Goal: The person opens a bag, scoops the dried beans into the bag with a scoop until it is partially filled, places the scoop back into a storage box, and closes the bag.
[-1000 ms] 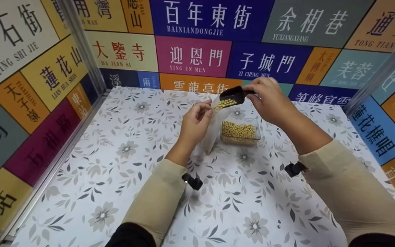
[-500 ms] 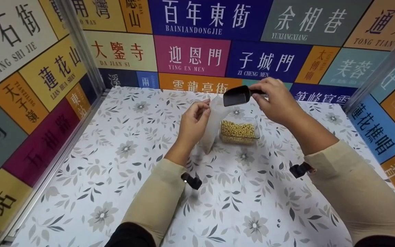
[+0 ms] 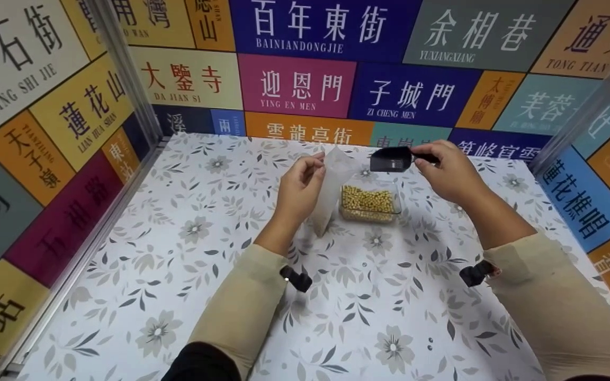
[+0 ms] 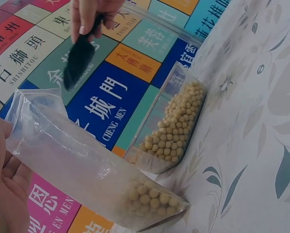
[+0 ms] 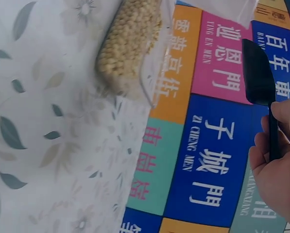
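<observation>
Head view: clear rectangular container (image 3: 397, 203) sits on the floral tablecloth (image 3: 252, 338), soybeans (image 3: 367, 199) heaped inside; use it as landmark. Frosted plastic bag (image 3: 328, 193) is upright, slightly tilted, just left of the container. Left hand (image 3: 301, 186), left of the container and a bit higher, pinches the bag near its upper edge, fingers bent; exact fingertip contact is partly hidden. Right hand (image 3: 452, 170), up and to the right of the container, grips the handle of the black scoop (image 3: 391, 159) between thumb and curled fingers. Scoop is in the air above the container's far side, apart from both it and the bag. Beige sleeves (image 3: 247, 301) on both arms, nearer the wearer than the container. Printed wall panels (image 3: 294, 87) rise behind the container.

Left wrist view: more soybeans show through the bag's bottom corner, near the container. Bag's mouth gapes a little. Left hand cut off by the frame, alongside the bag's upper part. Scoop, dark and blurry, well apart from the container, right hand on its handle.

Right wrist view: container blurred, partly out of frame. Right hand well apart from it, thumb pressing the scoop handle against the bent fingers. Piece of the bag shows beyond the container; left hand's grip can't be told here.
</observation>
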Demonstrator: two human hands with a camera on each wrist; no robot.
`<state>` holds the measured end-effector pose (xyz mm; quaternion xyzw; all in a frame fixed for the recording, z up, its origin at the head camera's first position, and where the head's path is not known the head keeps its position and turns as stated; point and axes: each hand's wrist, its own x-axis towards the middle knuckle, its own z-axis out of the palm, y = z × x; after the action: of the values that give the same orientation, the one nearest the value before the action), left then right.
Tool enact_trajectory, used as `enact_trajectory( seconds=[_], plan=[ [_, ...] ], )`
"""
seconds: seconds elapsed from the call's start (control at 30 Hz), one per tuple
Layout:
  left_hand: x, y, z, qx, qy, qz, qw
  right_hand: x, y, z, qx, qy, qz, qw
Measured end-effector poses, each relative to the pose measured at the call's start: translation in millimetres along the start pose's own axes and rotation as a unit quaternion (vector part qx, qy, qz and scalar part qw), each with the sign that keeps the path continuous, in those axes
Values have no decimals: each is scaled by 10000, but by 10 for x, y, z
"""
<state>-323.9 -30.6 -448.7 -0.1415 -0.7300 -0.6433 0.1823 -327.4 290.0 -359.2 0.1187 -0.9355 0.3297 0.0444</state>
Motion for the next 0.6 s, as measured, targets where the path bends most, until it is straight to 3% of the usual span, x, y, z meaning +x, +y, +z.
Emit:
enact_trajectory(
  seconds=[0.6],
  plan=[
    [0, 1, 0, -28, 14, -91, 10000, -74, 392, 319, -462, -631, 215, 9967]
  ],
)
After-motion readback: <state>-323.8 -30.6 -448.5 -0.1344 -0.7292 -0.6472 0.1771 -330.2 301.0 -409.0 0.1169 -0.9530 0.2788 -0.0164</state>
